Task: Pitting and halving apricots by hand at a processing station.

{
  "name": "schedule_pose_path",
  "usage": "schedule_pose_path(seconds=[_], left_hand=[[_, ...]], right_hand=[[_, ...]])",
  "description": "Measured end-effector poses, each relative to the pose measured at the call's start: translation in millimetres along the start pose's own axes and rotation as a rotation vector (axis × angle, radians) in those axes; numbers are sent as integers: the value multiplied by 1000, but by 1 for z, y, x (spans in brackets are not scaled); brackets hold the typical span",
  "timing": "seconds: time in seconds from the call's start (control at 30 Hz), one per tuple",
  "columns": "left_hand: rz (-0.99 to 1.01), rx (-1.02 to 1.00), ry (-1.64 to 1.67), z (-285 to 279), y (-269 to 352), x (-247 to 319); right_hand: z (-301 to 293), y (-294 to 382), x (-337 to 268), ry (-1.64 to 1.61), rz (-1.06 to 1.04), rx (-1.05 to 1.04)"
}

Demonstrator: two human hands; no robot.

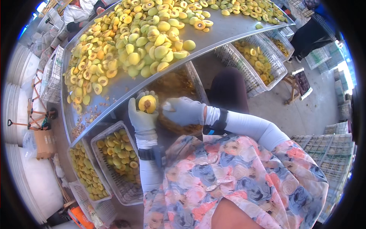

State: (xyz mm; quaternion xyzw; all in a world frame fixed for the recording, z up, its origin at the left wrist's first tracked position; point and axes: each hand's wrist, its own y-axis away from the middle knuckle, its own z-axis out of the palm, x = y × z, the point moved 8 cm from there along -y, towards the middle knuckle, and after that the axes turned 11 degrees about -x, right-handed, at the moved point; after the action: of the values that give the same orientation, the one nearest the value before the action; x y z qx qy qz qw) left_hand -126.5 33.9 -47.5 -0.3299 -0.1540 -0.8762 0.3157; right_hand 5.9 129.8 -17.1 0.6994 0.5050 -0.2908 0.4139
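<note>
My left hand (144, 117), in a pale work glove, holds a halved yellow fruit (147, 104) with its cut face and brown centre showing. Just right of it is my right hand (184, 111), gloved and blurred, with its fingers curled in; a small pale thing seems to be at its fingertips, too blurred to name. Both hands are below the rim of a metal table (137, 92), on which lies a large heap of halved yellow-green fruit (134, 57). Beneath my hands stands a crate (197, 81) with brownish, blurred contents.
Plastic crates of fruit stand at the lower left (95, 148) and upper right (278, 67). A small wooden stool (296, 84) is at the right. My knee (228, 88) is beside the middle crate. Co-workers are at the upper left (78, 13) and upper right (311, 34).
</note>
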Motion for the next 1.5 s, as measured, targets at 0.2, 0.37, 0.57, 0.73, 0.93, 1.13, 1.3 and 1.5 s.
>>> schedule_pose_path(seconds=[0.2, 0.37, 0.57, 0.73, 0.93, 1.13, 1.3, 1.5], left_hand=[[13, -31, 94, 17, 13, -19], [47, -74, -66, 34, 24, -15], [10, 43, -92, 48, 37, -17], [-49, 127, -52, 52, 46, -25], [-115, -69, -77, 74, 51, -31], [-147, -552, 52, 80, 46, -53], [-189, -525, 553, 84, 44, -58], [517, 160, -1512, 35, 63, 88]], right_hand=[[3, 4, -17, 107, 30, -25], [9, 7, -9, 144, 70, -45], [29, 6, 4, 238, 44, -187], [40, 11, 21, 183, 0, -191], [48, 27, 16, -8, -59, -366], [52, 40, 10, -464, -164, -577], [57, 59, 14, -1032, 181, -894], [23, 38, 41, -613, 168, -808]])
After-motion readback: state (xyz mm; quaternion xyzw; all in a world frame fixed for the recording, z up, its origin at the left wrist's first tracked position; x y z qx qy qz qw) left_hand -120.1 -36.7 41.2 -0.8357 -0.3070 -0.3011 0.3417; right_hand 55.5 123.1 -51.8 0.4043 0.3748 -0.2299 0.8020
